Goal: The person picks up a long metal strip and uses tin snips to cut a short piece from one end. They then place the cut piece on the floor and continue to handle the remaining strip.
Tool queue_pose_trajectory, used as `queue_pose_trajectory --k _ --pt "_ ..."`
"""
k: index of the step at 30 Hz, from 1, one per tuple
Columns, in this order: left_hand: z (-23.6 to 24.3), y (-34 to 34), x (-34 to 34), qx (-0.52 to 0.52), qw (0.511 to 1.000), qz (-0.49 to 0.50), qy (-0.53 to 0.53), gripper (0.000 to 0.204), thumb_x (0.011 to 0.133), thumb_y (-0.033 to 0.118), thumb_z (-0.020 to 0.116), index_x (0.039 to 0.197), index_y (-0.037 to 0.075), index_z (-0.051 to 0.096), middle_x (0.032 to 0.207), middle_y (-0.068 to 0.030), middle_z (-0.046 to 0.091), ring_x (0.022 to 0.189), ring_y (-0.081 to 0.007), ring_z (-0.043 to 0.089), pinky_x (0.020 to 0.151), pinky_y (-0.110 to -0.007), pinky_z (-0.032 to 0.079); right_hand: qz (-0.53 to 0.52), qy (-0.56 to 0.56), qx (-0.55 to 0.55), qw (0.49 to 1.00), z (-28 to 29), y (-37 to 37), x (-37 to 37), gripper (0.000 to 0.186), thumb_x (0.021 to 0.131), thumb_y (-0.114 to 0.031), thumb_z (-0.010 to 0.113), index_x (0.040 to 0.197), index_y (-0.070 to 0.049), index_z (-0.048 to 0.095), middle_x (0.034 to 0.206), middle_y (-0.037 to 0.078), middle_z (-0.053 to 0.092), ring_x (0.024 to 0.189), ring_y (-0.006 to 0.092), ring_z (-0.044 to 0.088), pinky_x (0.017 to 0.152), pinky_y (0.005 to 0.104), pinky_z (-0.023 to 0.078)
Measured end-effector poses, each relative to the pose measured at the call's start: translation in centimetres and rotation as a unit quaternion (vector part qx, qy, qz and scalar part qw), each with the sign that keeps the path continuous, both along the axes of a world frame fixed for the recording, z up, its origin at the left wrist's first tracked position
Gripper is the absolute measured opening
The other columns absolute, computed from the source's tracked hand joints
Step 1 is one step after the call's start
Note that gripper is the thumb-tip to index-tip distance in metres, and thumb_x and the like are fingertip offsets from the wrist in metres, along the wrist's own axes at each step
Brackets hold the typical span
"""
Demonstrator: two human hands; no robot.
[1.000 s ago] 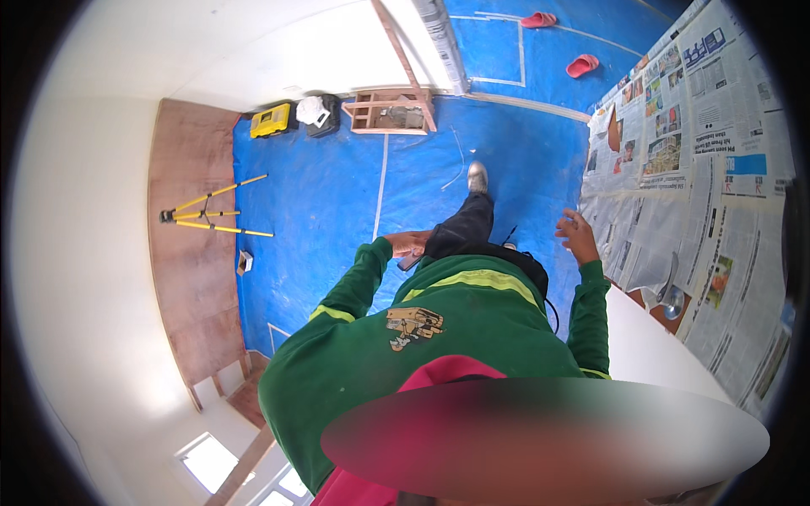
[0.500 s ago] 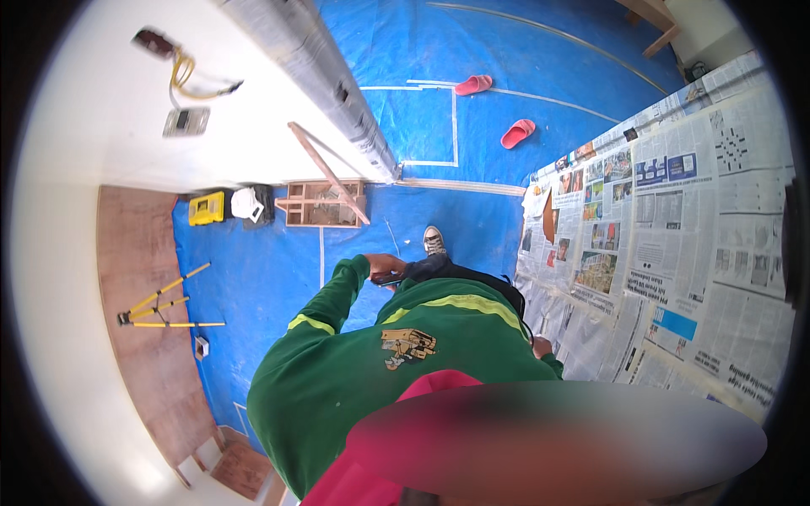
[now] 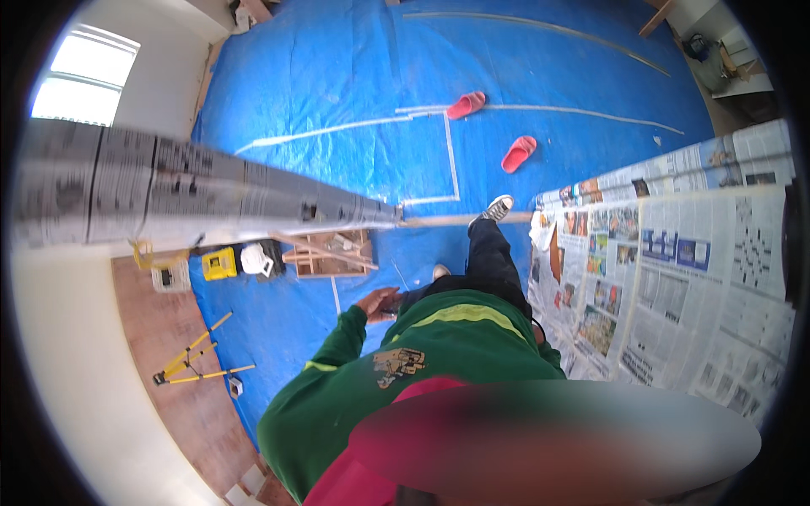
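Beside my left hip, my left hand has its fingers curled round something small and dark that I cannot make out, close to my dark trousers. My right hand is mostly hidden behind my body at the right hip, near the newspaper-covered surface; its fingers are not clear. A sneaker is on my forward foot at the light threshold strip between the newspaper-wrapped post and that covered surface.
Pink slippers lie on the taped blue sheeting ahead. To the left are a wooden crate, yellow toolbox, white bundle and yellow tripod. A window is at upper left, wood pieces at upper right.
The view has swung toward the doorway and room beyond. My foot has stepped to the threshold. My right hand has dropped from out beside me to my hip, mostly out of sight.
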State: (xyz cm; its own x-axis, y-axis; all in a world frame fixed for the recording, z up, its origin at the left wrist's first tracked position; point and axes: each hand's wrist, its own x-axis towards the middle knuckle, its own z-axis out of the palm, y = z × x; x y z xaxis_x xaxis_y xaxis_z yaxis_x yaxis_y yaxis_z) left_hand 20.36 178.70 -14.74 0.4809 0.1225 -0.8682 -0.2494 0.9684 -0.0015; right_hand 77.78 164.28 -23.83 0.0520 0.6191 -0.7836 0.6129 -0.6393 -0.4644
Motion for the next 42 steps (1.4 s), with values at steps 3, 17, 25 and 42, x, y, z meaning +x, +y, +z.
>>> queue_pose_trajectory --k 3,17,25,42 --pt "0.4 3.4 1.0 0.022 0.997 0.068 -0.042 0.059 0.101 0.044 0.066 0.14 0.0 0.055 0.131 -0.0107 0.068 0.099 -0.0192 0.071 0.078 -0.037 0.064 0.136 -0.039 0.04 0.989 -3.8 5.6 2.4 0.03 0.094 -0.041 0.059 0.095 -0.014 0.071 0.085 0.014 0.072 0.081 0.0333 0.072 0.069 0.0509 0.054" --pt "4.7 29.5 10.1 0.114 0.993 -0.008 0.001 0.103 0.094 0.061 0.07 0.166 0.005 0.022 0.165 -0.0148 0.04 0.148 -0.0327 0.042 0.12 -0.061 0.033 -0.297 0.192 0.062 0.933 -1.1 54.8 11.2 0.035 0.099 -0.032 0.064 0.126 -0.01 0.066 0.098 0.005 0.072 0.084 0.0188 0.072 0.062 0.0379 0.054" --pt "7.8 41.8 13.0 0.274 0.935 -0.226 0.013 0.097 0.093 0.03 0.081 0.168 0.015 0.021 0.16 -0.0102 0.045 0.136 -0.023 0.053 0.108 -0.043 0.048 -0.266 0.202 0.01 0.942 -3.5 56.1 13.0 0.032 0.1 -0.038 0.062 0.122 -0.015 0.066 0.096 0.004 0.07 0.079 0.0194 0.069 0.065 0.0407 0.053" --pt "-9.1 86.2 19.9 0.478 0.562 -0.594 0.322 0.079 0.09 0.064 0.069 0.148 0.012 0.058 0.147 -0.0201 0.061 0.137 -0.0376 0.056 0.114 -0.046 0.046 0.115 -0.146 0.046 0.982 4.4 62.0 16.8 0.024 0.096 -0.03 0.059 0.09 -0.009 0.07 0.086 0.018 0.071 0.087 0.0393 0.071 0.076 0.0531 0.055"
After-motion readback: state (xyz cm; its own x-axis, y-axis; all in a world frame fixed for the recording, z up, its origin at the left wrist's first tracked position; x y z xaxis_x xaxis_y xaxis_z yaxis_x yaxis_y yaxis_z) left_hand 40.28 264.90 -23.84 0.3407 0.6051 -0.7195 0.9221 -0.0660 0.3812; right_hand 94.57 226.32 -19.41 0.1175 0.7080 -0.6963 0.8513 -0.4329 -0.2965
